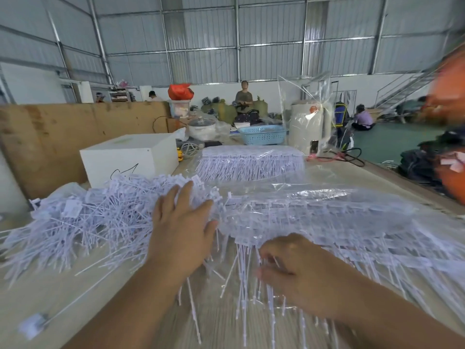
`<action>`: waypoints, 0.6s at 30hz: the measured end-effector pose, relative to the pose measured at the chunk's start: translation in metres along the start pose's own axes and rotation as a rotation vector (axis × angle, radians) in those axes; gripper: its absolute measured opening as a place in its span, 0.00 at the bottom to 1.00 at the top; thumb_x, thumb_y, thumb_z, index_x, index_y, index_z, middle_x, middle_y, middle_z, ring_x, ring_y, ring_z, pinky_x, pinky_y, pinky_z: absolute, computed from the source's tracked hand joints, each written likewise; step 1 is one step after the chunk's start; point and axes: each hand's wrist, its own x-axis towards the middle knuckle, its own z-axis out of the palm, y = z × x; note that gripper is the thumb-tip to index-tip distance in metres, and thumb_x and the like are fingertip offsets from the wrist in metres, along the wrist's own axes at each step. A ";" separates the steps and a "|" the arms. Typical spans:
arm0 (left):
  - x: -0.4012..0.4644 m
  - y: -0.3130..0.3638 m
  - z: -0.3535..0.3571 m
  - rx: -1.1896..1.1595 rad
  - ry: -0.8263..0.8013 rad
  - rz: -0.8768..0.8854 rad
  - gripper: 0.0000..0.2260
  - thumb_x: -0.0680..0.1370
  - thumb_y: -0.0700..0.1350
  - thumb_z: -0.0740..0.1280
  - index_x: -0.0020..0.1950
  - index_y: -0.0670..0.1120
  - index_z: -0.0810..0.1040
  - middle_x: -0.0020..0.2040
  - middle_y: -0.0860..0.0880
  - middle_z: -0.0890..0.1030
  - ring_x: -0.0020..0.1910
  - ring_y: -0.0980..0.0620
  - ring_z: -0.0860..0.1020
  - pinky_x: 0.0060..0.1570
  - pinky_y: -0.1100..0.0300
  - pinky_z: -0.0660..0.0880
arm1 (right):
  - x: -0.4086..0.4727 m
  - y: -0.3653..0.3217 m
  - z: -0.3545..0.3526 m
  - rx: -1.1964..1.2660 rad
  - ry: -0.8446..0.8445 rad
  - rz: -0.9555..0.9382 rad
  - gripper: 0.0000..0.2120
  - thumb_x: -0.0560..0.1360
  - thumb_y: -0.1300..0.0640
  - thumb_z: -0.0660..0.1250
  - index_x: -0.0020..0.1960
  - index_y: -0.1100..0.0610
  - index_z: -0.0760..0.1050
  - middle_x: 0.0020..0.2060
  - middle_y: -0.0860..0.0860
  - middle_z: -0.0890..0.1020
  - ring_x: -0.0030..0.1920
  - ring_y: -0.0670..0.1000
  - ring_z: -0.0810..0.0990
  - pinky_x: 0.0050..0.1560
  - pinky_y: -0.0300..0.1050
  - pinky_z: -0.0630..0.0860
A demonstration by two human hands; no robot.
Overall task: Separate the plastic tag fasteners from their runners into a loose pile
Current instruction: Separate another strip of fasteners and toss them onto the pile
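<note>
Resting flat with fingers spread, the left hand [181, 222] presses the loose pile [83, 222] of tag fasteners. The right hand [292, 270] pinches stems of runner-attached fasteners [314, 222] beneath its curled fingers. Risk: tugging may snag the plastic film [339, 197] just beyond the fingertips. A white box [130, 157] stands farther off.

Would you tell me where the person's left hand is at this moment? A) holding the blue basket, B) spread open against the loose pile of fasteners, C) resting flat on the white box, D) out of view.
B: the left hand lies with straight, spread fingers on the right edge of the loose pile of fasteners, well short of the white box and blue basket.
</note>
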 end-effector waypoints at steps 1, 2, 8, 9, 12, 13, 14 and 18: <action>-0.002 0.005 0.000 -0.076 0.037 0.081 0.17 0.79 0.55 0.62 0.66 0.55 0.78 0.76 0.44 0.64 0.75 0.40 0.59 0.72 0.40 0.54 | 0.001 0.000 0.000 0.022 0.039 0.003 0.11 0.80 0.39 0.57 0.50 0.44 0.72 0.44 0.41 0.73 0.46 0.39 0.68 0.51 0.45 0.72; -0.003 0.010 0.000 -0.124 0.031 0.151 0.16 0.77 0.55 0.62 0.61 0.55 0.81 0.74 0.45 0.68 0.73 0.41 0.61 0.71 0.42 0.56 | 0.002 0.002 0.001 0.016 0.088 -0.002 0.13 0.80 0.39 0.56 0.57 0.44 0.74 0.49 0.41 0.74 0.50 0.40 0.69 0.54 0.44 0.71; -0.006 0.013 0.010 -0.005 -0.126 0.057 0.17 0.80 0.57 0.56 0.64 0.58 0.78 0.76 0.52 0.61 0.75 0.50 0.51 0.72 0.51 0.43 | 0.008 0.010 0.004 -0.004 0.194 0.054 0.21 0.82 0.43 0.51 0.68 0.50 0.72 0.65 0.44 0.72 0.70 0.47 0.64 0.70 0.42 0.60; -0.006 0.014 0.008 -0.027 -0.091 0.039 0.18 0.81 0.59 0.54 0.64 0.57 0.78 0.75 0.52 0.63 0.74 0.50 0.53 0.73 0.51 0.46 | 0.009 0.012 0.005 -0.040 0.172 0.062 0.21 0.82 0.44 0.51 0.68 0.51 0.72 0.64 0.45 0.73 0.69 0.48 0.65 0.71 0.43 0.60; -0.009 0.028 -0.005 -0.166 0.028 0.047 0.29 0.77 0.64 0.45 0.63 0.54 0.80 0.71 0.52 0.69 0.72 0.50 0.58 0.71 0.52 0.51 | 0.011 0.017 0.006 -0.134 0.133 0.064 0.16 0.82 0.50 0.52 0.64 0.53 0.72 0.58 0.47 0.76 0.63 0.50 0.70 0.68 0.46 0.63; -0.011 0.033 -0.009 -0.232 0.060 0.071 0.30 0.76 0.64 0.45 0.64 0.53 0.79 0.69 0.52 0.71 0.71 0.51 0.60 0.70 0.53 0.53 | 0.012 0.017 0.005 -0.145 0.132 0.070 0.14 0.81 0.52 0.53 0.62 0.53 0.73 0.56 0.47 0.76 0.60 0.51 0.70 0.66 0.46 0.64; -0.013 0.038 -0.013 -0.296 0.093 0.099 0.30 0.76 0.63 0.46 0.65 0.52 0.78 0.67 0.52 0.72 0.69 0.51 0.62 0.69 0.54 0.55 | 0.012 0.017 0.004 -0.143 0.143 0.074 0.12 0.79 0.54 0.55 0.59 0.52 0.73 0.53 0.47 0.76 0.57 0.51 0.71 0.64 0.47 0.66; -0.018 0.050 -0.025 -0.485 0.165 0.211 0.14 0.76 0.55 0.57 0.53 0.52 0.79 0.51 0.56 0.78 0.53 0.58 0.72 0.55 0.60 0.69 | 0.012 0.016 0.002 -0.150 0.155 0.091 0.10 0.74 0.58 0.58 0.53 0.52 0.73 0.48 0.46 0.75 0.53 0.51 0.72 0.58 0.47 0.69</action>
